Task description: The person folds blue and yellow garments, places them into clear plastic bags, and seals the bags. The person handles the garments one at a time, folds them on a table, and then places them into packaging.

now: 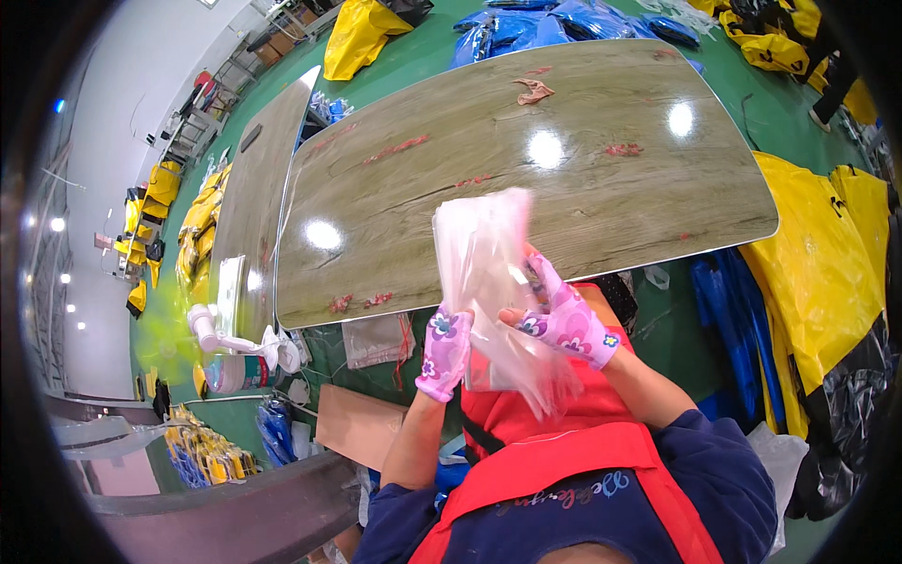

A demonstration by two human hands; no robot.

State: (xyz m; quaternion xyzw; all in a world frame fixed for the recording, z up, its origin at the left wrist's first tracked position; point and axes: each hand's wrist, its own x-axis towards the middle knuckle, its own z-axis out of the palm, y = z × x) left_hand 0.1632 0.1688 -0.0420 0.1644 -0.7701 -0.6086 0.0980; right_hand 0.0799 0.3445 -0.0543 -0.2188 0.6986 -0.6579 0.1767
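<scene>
A sheaf of clear plastic bags [479, 240] is held up in front of my red apron, its upper end over the table's near edge. My left hand [445, 352], in a pink flowered fingerless glove, grips the sheaf along its left side. On the other side my right hand [567, 320], gloved the same way, is closed on it with the thumb in front. The lower ends of the bags fan out loosely over the apron [545, 451]. Some of my fingers are hidden behind the plastic.
A wood-grain table [395, 235] spans the middle, with red scraps and a crumpled pinkish piece [534, 91] on it. A white fan [249, 343] stands at the left. Yellow sheeting [817, 254] hangs at the right, blue bundles [554, 28] lie beyond, and a cardboard box [357, 425] sits below.
</scene>
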